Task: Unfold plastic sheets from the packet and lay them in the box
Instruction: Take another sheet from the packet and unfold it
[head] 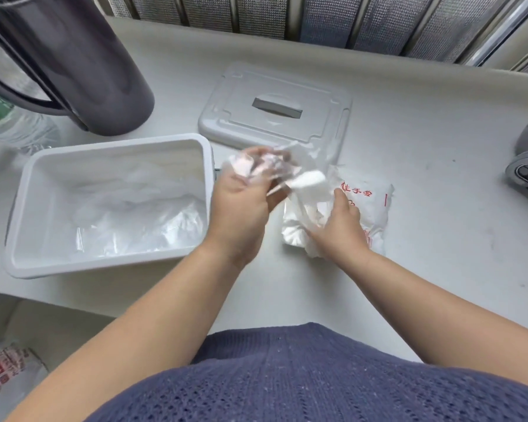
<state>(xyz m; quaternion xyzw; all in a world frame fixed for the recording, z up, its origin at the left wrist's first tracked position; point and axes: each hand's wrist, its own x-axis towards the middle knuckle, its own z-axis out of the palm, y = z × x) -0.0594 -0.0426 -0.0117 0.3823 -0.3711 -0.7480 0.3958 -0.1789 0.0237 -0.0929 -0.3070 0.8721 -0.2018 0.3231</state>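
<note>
Nearest us, our right hand presses down on the packet, fingers at its open end. Just left of the packet, our left hand is clenched around a clear plastic sheet — lifted off the table. Further left of the packet sits the white box, sheets already inside. Beyond the packet lies the box lid — flat.

Even, soft, diffuse light; scene bright, shadows faint. Pale grey tabletop slightly washed out. Broad dull reflections on the tall dark glossy jug. Motion blur on the left hand and its crumpled clear plastic sheet. Wide-angle bending at frame edges.
</note>
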